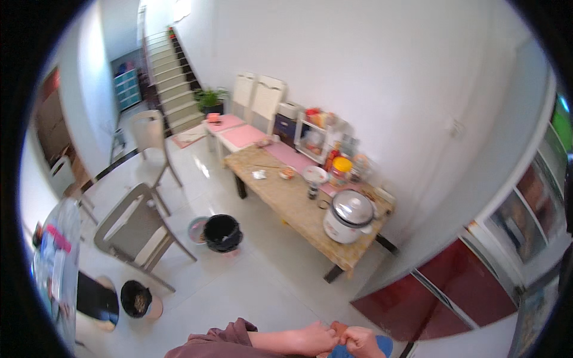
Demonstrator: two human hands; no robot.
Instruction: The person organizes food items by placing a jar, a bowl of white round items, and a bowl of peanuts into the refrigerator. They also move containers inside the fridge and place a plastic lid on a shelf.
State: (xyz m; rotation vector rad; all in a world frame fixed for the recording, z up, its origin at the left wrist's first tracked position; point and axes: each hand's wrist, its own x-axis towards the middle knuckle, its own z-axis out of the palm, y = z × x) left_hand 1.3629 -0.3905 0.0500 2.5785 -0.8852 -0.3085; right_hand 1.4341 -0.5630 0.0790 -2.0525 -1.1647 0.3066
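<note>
My left hand [318,336] reaches in from a brown sleeve at the bottom of the view, its fingers curled. Close against it is my right hand [359,341], also bent into a fist-like grip. Between the two sits a small orange-brown item [339,329], pinched by both; its kind cannot be told because the fingers cover most of it. Something blue [385,344] shows below and beside my right hand, partly hidden.
A table [286,210] with a patterned cover holds a rice cooker [349,217], a yellow-lidded jar [341,170] and bowls. Black-lined bins [223,232] and chairs [134,228] stand left. Dark red cabinet doors [463,277] are at right; stairs [172,80] rise behind.
</note>
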